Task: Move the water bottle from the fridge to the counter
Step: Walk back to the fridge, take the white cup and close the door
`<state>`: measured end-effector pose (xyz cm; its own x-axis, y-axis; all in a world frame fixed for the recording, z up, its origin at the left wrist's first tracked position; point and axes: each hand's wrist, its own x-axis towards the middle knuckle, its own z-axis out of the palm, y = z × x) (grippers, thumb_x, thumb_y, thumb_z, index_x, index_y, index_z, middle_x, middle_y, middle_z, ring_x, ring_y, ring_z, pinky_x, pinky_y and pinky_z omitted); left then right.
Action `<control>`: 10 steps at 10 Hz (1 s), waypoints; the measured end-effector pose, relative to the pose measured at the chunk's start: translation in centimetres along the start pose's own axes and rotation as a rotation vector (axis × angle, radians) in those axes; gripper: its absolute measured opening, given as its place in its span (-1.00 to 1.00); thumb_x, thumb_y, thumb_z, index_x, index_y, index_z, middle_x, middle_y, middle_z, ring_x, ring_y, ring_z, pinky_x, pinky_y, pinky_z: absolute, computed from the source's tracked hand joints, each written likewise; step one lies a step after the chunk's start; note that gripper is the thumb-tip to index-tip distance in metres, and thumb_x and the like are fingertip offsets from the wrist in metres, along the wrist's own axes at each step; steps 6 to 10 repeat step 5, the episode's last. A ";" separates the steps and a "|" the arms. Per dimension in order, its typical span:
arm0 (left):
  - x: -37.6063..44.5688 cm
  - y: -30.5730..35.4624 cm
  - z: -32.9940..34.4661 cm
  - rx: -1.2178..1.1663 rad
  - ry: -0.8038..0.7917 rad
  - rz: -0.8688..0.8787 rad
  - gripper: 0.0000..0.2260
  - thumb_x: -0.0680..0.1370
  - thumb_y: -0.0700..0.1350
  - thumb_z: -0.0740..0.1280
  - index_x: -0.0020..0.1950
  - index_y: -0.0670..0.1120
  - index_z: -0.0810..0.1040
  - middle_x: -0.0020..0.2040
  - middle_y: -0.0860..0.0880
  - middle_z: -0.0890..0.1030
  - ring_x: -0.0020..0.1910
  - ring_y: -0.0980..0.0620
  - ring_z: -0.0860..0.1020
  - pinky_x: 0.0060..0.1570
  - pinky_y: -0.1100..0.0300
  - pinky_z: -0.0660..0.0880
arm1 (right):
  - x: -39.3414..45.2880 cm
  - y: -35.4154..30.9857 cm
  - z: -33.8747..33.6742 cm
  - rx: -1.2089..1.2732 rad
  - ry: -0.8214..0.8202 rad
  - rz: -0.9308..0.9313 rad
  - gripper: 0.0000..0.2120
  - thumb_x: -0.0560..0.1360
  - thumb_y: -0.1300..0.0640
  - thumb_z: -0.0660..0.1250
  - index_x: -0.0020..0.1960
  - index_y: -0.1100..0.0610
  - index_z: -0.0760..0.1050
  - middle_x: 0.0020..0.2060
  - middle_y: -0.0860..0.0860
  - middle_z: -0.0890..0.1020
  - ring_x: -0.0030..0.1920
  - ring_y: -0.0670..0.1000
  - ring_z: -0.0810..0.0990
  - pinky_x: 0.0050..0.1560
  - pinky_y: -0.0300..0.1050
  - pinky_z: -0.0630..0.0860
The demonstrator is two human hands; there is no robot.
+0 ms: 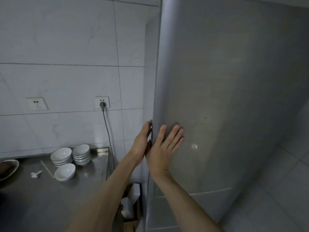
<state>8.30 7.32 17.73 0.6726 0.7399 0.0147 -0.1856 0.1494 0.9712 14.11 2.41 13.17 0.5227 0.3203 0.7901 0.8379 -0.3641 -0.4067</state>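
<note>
A tall silver fridge (225, 81) fills the right half of the view, its upper door closed. My left hand (142, 141) rests against the door's left edge, with the fingertips curled around it. Just to the right, my right hand (164, 148) lies flat on the door front with its fingers spread. The steel counter (41, 198) lies to the left of the fridge. No water bottle shows.
Two stacks of white bowls (71, 155) and one single bowl (64, 171) stand on the counter near the wall. A dark dish (7, 168) sits at the left edge. A grey cable (107, 131) hangs from a wall socket. White bags fill the gap beside the fridge.
</note>
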 end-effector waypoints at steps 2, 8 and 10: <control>-1.7 0.1 0.8 0.052 -0.001 0.003 -0.64 0.64 0.28 0.10 0.09 0.35 0.70 0.19 0.27 0.71 0.15 0.39 0.65 0.07 0.39 0.56 | -0.2 0.3 -2.8 -0.065 -0.191 -0.069 -0.04 0.45 -0.11 0.40 0.63 0.11 -0.09 0.58 0.34 -0.03 0.60 0.40 -0.06 0.56 0.38 0.05; -8.7 -10.1 -1.1 0.194 0.184 -0.258 -0.80 0.65 0.12 0.27 0.13 0.05 0.59 0.33 -0.12 0.62 0.30 -0.08 0.59 0.29 0.03 0.48 | -9.6 11.3 -11.7 0.148 -0.500 -0.333 -0.33 0.23 0.02 0.58 0.33 -0.02 0.58 0.27 -0.09 0.64 0.23 -0.11 0.66 0.18 -0.29 0.56; -8.7 -10.1 -1.1 0.194 0.184 -0.258 -0.80 0.65 0.12 0.27 0.13 0.05 0.59 0.33 -0.12 0.62 0.30 -0.08 0.59 0.29 0.03 0.48 | -9.6 11.3 -11.7 0.148 -0.500 -0.333 -0.33 0.23 0.02 0.58 0.33 -0.02 0.58 0.27 -0.09 0.64 0.23 -0.11 0.66 0.18 -0.29 0.56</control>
